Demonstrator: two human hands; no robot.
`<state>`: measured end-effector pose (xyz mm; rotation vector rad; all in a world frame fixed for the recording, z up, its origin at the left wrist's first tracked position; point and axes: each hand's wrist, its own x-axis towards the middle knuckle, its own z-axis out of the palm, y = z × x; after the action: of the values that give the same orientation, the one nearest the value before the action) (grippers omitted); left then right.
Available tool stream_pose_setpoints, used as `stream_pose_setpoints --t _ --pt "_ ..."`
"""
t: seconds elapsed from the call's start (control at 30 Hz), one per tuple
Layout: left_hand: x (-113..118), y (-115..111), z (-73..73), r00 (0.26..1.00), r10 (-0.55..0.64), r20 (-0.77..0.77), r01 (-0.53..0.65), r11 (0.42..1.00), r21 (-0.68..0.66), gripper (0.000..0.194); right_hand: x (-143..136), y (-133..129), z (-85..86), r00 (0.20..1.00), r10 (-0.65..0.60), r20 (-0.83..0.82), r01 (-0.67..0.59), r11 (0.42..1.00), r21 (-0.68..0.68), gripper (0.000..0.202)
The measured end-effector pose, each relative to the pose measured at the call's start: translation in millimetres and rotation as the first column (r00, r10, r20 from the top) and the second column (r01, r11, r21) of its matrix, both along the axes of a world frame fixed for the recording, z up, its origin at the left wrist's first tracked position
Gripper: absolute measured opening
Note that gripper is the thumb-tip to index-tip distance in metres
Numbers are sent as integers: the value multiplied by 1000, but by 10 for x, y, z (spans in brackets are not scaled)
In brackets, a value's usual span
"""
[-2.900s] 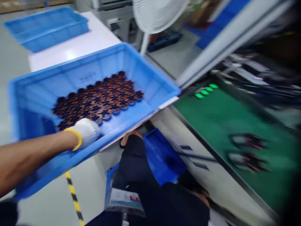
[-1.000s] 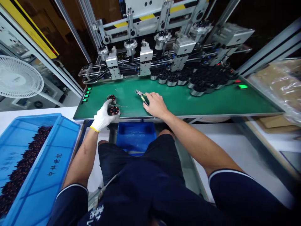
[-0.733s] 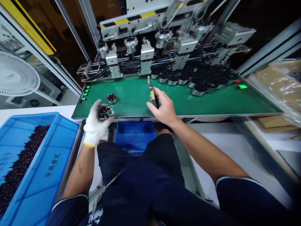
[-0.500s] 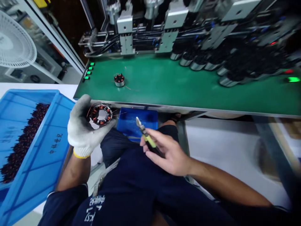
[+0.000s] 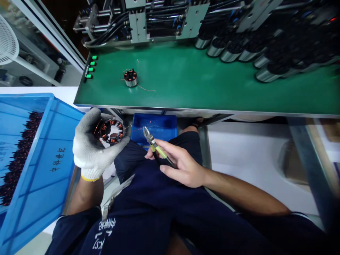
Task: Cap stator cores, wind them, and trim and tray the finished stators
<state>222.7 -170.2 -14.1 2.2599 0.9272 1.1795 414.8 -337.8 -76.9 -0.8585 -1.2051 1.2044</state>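
My left hand [image 5: 90, 148], in a white knit glove with a yellow cuff edge, grips a copper-wound motor stator [image 5: 122, 132] between thumb and fingers, its round opening turned up towards me. Thin copper wire ends stick out from its right side. Bare, my right hand [image 5: 183, 164] holds wire cutters [image 5: 156, 147] with yellow and black handles. Their jaws are slightly parted and point up and left, near the wire ends; whether they touch a wire I cannot tell. A second stator [image 5: 131, 78] stands on the green bench top [image 5: 170, 81], with loose wires trailing from it.
A blue bin [image 5: 159, 127] sits below the bench edge, in front of my lap. On the left, a large blue crate [image 5: 50, 156] holds many dark copper-wound parts [image 5: 21, 156]. Metal cylinders with black tops [image 5: 231, 53] crowd the bench's right, beneath machine fixtures [image 5: 138, 26].
The cutters have moved left, closer to the stator's wire ends, and their handles and jaws have spread apart. My left hand keeps its grip on the stator. The camera view has tilted downward.
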Motion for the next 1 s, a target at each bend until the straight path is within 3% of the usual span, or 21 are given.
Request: stream_pose_setpoints --t 0.23,0.37,0.53,0.83,0.93,1.0 --pt "-130 24 -61 995 91 -40 -91 996 11 88 -24 36 -19 999 20 -29 -20 1000 -9 68" --pt "-148 43 -72 997 71 -31 -69 996 55 90 -27 44 -42 998 38 -44 -37 999 14 70" --pt "-183 27 -100 996 63 -65 -65 998 -22 90 -28 72 1 999 8 -36 -7 1000 18 71" --pt "-161 1 -100 994 90 -69 -91 996 -23 82 -1 113 116 986 -50 161 66 993 -99 56" --pt "-293 -55 -102 986 138 -94 -147 983 -107 85 109 169 122 964 -92 249 121 987 -105 60" --pt "-494 -148 -9 978 156 -138 -178 969 -169 85 300 227 138 903 -151 402 188 981 -54 63"
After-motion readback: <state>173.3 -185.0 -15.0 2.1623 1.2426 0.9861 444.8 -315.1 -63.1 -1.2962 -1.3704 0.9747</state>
